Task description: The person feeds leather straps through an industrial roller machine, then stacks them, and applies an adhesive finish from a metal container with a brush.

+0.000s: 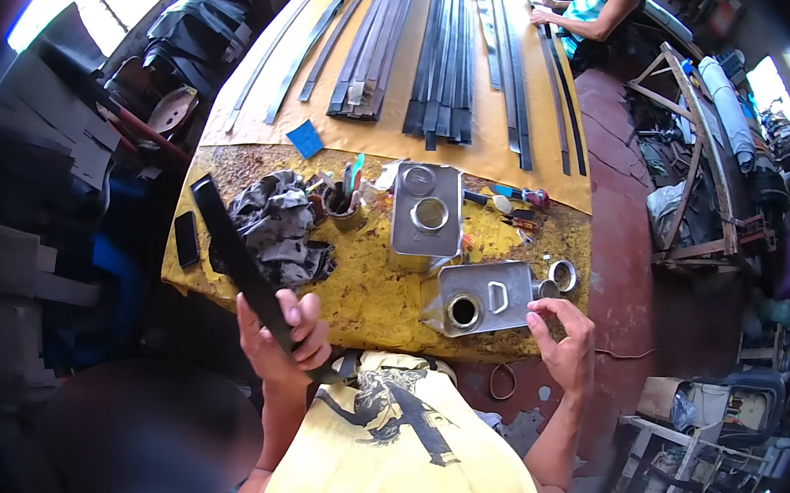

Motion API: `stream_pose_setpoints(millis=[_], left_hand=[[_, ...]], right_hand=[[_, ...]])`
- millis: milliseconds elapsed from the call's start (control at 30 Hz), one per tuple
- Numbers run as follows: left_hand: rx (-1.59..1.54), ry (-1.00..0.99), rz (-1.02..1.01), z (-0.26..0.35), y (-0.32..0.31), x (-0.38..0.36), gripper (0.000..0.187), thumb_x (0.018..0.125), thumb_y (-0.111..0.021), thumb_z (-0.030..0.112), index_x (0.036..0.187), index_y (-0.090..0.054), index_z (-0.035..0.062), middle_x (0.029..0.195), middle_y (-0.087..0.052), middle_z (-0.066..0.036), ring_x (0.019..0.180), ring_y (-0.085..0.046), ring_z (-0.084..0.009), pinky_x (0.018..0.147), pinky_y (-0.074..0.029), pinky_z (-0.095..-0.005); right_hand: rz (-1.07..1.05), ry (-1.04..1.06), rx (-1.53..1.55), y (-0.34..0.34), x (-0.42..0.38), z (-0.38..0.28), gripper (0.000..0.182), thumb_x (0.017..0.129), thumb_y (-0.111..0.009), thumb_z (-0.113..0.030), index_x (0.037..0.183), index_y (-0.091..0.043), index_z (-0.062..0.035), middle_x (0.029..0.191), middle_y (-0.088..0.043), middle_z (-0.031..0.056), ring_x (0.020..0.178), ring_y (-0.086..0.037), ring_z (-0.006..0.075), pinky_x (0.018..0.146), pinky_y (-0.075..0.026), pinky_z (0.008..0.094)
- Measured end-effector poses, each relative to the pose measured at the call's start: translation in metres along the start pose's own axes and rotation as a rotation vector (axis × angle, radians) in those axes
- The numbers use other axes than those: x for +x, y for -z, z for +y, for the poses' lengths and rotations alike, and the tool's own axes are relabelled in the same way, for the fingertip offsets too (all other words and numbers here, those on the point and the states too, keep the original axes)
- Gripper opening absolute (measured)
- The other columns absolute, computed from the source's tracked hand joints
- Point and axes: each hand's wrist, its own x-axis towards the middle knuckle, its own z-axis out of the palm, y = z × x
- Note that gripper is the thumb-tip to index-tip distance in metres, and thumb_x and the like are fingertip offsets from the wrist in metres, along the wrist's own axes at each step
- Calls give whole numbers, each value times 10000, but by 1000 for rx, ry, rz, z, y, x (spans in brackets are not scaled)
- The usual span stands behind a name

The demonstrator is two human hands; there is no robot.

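Note:
My left hand [285, 338] is closed around a dark strap [242, 257], which looks like leather and slants up and away to the left over the table. My right hand [563, 341] is beside the right edge of a metal can [492, 297], its thumb and fingers curved and apart, with nothing visible between them. Whether the fingertips touch the can is hard to tell. This can has an open round mouth and a handle on top. Behind it stands a second metal can [426, 237] with a round opening. A crumpled grey rag [279, 227] lies under and beside the strap.
Many dark straps [442, 82] lie lengthwise on the tan sheet [235, 139] at the far end. On the stained yellow table [361, 309] are a phone [186, 240], a blue square [305, 139], a tool cup [342, 206] and a tape roll [562, 275]. Another person [593, 20] works at the far right.

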Motion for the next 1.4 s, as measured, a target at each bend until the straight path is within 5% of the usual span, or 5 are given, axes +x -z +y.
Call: stream_pose_setpoints(millis=[667, 833, 1133, 1267, 1400], left_hand=[[-66, -336, 38, -25, -24, -41, 705, 1008, -384, 637, 1124, -599, -25, 763, -456, -33, 552, -375, -96, 454, -294, -227], [-3, -404, 25, 18, -17, -53, 708, 1018, -350, 633, 1141, -592, -21, 779, -464, -40, 552, -382, -101, 459, -306, -230], [-160, -158, 72, 104, 50, -49, 734, 1027, -315, 619, 1186, -596, -40, 759, -458, -44, 533, -368, -105, 451, -297, -244], [-208, -74, 103, 144, 72, -48, 725, 1035, -304, 597, 1194, -600, -45, 755, -462, -48, 532, -388, -106, 439, -299, -246], [-176, 36, 197, 172, 102, -35, 714, 1037, -330, 582, 1185, -607, -59, 767, -493, -64, 538, -419, -111, 434, -330, -234]], right_hand=[[9, 20, 54, 11, 73, 61, 116, 914, -666, -87, 928, -666, 28, 820, -684, 82, 767, -638, 136, 720, -504, 291], [4, 131, 21, -17, 90, 7, 111, 887, -697, -92, 919, -661, 8, 833, -681, 130, 768, -662, 259, 728, -505, 348], [-233, 349, 53, -179, 107, -134, 130, 876, -716, -123, 930, -703, -5, 872, -725, 130, 810, -704, 283, 762, -547, 371], [-518, -98, 208, -314, 124, -152, 340, 987, -556, -232, 1175, -617, 45, 1056, -707, 199, 949, -698, 298, 823, -551, 385], [83, 127, -237, -475, 159, -95, 520, 981, -505, -297, 1334, -457, 82, 1354, -483, 337, 1178, -549, 452, 1010, -446, 475]])
